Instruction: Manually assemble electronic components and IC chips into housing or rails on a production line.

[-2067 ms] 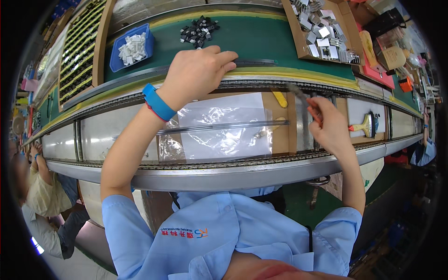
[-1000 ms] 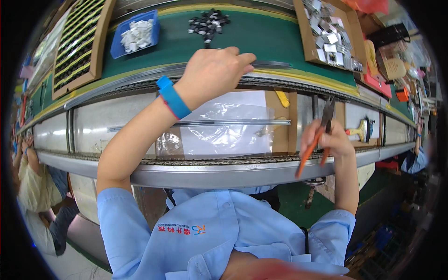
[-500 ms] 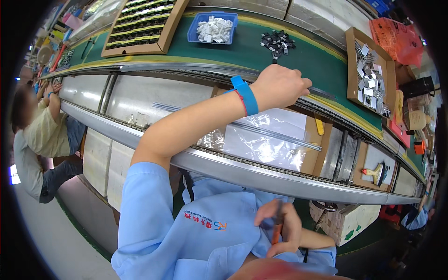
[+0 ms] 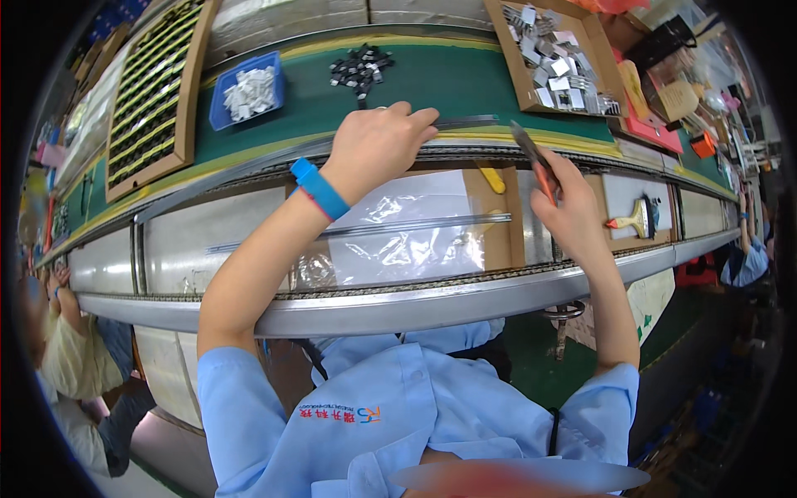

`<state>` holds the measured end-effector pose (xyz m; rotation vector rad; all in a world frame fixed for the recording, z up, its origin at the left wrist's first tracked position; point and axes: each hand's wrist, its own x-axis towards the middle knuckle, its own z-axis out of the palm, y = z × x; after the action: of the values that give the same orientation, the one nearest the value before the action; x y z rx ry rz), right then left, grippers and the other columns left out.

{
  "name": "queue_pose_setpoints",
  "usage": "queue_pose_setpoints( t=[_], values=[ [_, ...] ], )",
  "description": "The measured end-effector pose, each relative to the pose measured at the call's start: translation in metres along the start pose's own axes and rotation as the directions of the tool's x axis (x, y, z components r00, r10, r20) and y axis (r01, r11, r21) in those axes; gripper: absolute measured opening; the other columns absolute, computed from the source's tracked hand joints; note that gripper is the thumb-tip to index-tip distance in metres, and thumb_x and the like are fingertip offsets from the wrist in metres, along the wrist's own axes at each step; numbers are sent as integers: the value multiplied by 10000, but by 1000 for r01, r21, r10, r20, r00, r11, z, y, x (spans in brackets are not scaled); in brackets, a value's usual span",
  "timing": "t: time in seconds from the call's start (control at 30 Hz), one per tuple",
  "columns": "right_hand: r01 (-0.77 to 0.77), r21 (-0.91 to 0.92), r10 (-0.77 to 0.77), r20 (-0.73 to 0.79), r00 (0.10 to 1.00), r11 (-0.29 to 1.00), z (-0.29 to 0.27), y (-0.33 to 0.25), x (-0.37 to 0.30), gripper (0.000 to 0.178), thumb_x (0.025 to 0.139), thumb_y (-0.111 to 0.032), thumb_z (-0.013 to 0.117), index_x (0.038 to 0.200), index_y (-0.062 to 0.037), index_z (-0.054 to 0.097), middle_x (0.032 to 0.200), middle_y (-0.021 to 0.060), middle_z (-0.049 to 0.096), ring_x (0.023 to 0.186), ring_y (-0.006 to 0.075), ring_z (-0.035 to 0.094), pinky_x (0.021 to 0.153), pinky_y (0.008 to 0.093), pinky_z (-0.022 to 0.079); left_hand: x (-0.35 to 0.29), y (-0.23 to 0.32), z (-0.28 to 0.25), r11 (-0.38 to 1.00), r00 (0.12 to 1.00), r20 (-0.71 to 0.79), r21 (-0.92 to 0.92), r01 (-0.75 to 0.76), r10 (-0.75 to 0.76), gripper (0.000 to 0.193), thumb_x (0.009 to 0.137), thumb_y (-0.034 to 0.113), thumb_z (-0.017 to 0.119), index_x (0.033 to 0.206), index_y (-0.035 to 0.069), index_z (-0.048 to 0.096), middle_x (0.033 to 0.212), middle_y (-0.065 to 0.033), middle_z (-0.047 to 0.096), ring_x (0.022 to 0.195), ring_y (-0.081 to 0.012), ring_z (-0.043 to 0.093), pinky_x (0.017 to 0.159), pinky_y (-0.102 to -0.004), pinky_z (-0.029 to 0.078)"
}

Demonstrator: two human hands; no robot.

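My left hand point(image 4: 378, 145), with a blue wristband point(image 4: 320, 187), is closed over a thin grey metal strip point(image 4: 469, 122) along the far rail of the conveyor. The strip's end sticks out to the right of my fingers. To the right, my right hand point(image 4: 571, 203) grips an orange-handled tool with a grey metal tip point(image 4: 527, 149), pointing up and left; its exact kind is unclear. Behind my left hand, a pile of small black parts point(image 4: 361, 70) lies on the green bench top point(image 4: 440, 79).
A blue bin point(image 4: 217, 108) of white parts and a carton point(image 4: 183, 137) with rows of black and yellow parts stand left. A cardboard box point(image 4: 519, 91) holds metal parts. Metal strips point(image 4: 374, 226) lie over clear plastic in the conveyor, with a brush point(image 4: 635, 217) beyond. A person point(image 4: 83, 357) sits left.
My right hand has risen from near my chest to the far rail with the orange-handled tool. My left hand stays at the strip. The whole view has turned and shifted.
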<state>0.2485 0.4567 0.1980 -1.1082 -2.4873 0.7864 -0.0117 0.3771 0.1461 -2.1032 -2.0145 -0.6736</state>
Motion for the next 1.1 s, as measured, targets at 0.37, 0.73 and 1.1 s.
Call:
queue_pose_setpoints(
  t=[0.37,0.73,1.1],
  values=[
    [189,-426,-243,-76,967,885,23,22,27,491,733,-118,635,1169,93,550,904,217,554,864,372,583,765,449,492,-2,2,1,994,997,-47,97,-52,57,170,887,255,611,1001,130,628,685,-56,556,596,-235,615,479,-347,477],
    [113,-486,-102,49,994,866,16,0,41,293,765,-178,589,922,67,556,762,209,586,758,407,615,739,458,514,1,-3,2,992,996,-12,100,-82,84,208,902,266,595,1060,144,653,712,-53,590,605,-249,615,489,-356,478],
    [-273,-152,306,277,911,950,-2,-9,54,255,767,-227,545,807,25,554,695,212,610,687,409,597,714,470,475,-1,-2,4,995,998,2,73,-68,68,208,917,279,574,1051,140,651,728,-56,606,612,-259,621,491,-366,485]
  ],
)
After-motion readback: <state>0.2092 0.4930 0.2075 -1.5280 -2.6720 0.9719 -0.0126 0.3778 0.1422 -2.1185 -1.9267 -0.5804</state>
